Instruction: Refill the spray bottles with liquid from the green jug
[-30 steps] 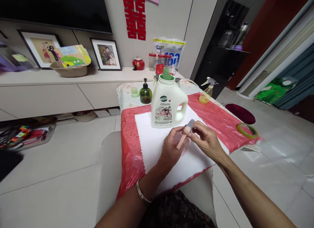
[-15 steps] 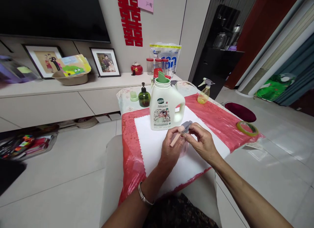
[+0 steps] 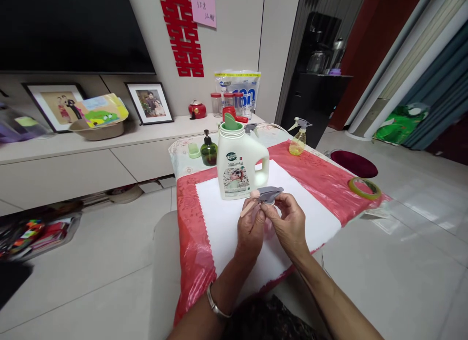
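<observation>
Both hands meet above a white sheet (image 3: 310, 198) on the table. Between them is a spray bottle with a grey-and-pink trigger head (image 3: 268, 193) and a clear pinkish body that shows partly below the fingers. My left hand (image 3: 250, 235) is closed around the bottle's near-left side, the pink trigger sticking out past its fingers. Thumb and fingers of my right hand (image 3: 290, 223) pinch the collar under the grey head; the fingers hide the neck. Just behind stands a white detergent jug (image 3: 236, 169), upright, with a green spout in its open mouth.
A green pump bottle (image 3: 209, 150) and a pale green soap dish (image 3: 194, 151) stand behind the jug. At the back right is a yellow spray bottle (image 3: 298, 139). A tape roll (image 3: 364, 188) lies near the right edge of the red plastic cover (image 3: 193, 208).
The spray head has turned in my hands, its grey part now lying more level. My right hand has shifted left and is more upright. The camera view has moved slightly.
</observation>
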The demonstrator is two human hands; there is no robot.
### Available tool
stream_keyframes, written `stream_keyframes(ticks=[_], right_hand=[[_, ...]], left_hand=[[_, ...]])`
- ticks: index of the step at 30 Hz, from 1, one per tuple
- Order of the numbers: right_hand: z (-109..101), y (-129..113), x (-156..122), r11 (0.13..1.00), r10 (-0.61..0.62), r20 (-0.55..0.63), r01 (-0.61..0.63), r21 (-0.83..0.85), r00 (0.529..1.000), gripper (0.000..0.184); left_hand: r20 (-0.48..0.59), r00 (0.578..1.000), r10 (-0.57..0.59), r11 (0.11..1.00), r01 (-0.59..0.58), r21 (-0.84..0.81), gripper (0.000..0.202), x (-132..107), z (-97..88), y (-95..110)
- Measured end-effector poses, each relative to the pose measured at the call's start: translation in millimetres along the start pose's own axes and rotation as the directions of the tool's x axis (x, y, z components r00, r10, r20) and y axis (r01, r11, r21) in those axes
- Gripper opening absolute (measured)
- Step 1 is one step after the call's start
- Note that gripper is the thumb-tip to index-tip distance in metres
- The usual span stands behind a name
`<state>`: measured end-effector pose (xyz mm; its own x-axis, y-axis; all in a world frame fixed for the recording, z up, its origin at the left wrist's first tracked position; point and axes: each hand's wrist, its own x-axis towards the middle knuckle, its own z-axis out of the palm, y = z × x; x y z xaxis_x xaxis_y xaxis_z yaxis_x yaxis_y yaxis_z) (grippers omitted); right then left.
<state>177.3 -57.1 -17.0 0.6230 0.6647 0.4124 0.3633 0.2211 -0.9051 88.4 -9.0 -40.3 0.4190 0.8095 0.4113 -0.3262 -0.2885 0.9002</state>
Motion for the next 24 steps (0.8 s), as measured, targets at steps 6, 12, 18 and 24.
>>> stream_keyframes(ticks=[6, 12, 18, 24], right_hand=[[1.0, -11.4, 3.5, 1.0, -0.008, 0.037, 0.009, -0.014, 0.999, 0.022], [6.4, -8.9, -1.1, 0.999, 0.029, -0.06, -0.031, -0.037, 0.998, 0.026], [8.8, -9.5, -6.1, 0.998, 0.038, -0.042, -0.04, -0.043, 0.998, 0.027], [-5.2, -12.7, -8.7, 0.999, 0.006, 0.135, -0.011, 0.031, 0.991, 0.029]], left_hand=[[-0.084, 0.996, 0.019, 0.998, -0.014, 0.057, 0.039, -2.5, -0.2, 0.4], [-0.004, 1.0, 0.014, 0.999, -0.014, 0.042, 0.036, -3.8, 2.5, -4.6], [-0.062, 0.998, -0.008, 1.0, 0.01, 0.022, 0.04, -3.3, 6.4, 2.0], [-0.074, 0.997, -0.009, 1.0, 0.011, 0.025, 0.036, -3.4, 6.4, 4.0]])
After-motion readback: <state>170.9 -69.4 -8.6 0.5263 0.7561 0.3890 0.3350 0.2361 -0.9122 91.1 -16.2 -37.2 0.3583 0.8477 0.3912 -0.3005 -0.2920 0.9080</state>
